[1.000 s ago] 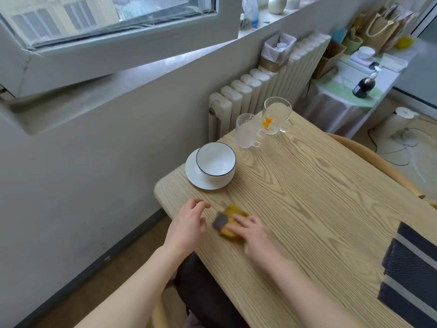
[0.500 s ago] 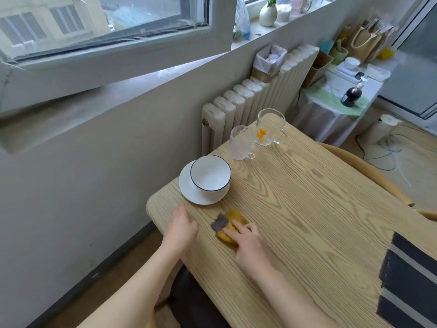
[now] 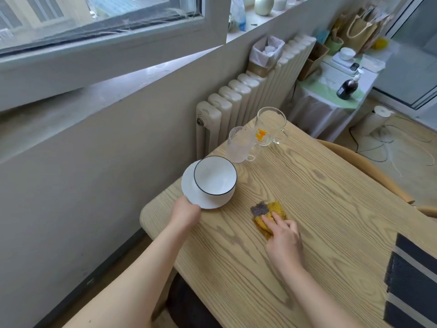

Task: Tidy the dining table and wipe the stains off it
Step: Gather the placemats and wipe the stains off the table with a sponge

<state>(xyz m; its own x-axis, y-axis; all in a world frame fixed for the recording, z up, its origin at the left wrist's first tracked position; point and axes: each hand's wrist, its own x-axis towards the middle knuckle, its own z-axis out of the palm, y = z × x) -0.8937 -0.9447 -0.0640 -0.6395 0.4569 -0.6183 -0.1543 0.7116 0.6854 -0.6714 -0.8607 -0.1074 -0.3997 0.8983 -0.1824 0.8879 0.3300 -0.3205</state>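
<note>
Yellow-and-grey cloth (image 3: 268, 215) lies mid-frame on the wooden bench (image 3: 331, 209), pressed flat by straight fingers of the right hand (image 3: 283, 240). The left hand (image 3: 186, 213) meets the white saucer (image 3: 189, 190), its fingers hidden, so I cannot tell its grip.

From my feed, a white radiator (image 3: 238, 98) stands along the grey wall under an open window (image 3: 101, 17). A small lined bin (image 3: 266, 55) sits on top of the radiator, with a cardboard box (image 3: 314, 59) just beyond it. On the sill I see a pale vase (image 3: 263, 4). Farther right, a side table (image 3: 331, 100) with a green cloth carries a dark bottle (image 3: 347, 87), a white bowl (image 3: 347, 53) and a woven bag (image 3: 361, 31). What looks like a paper roll (image 3: 378, 119) stands on the floor near loose cables (image 3: 402, 147). A wooden chair (image 3: 369, 166) curves in at right.
</note>
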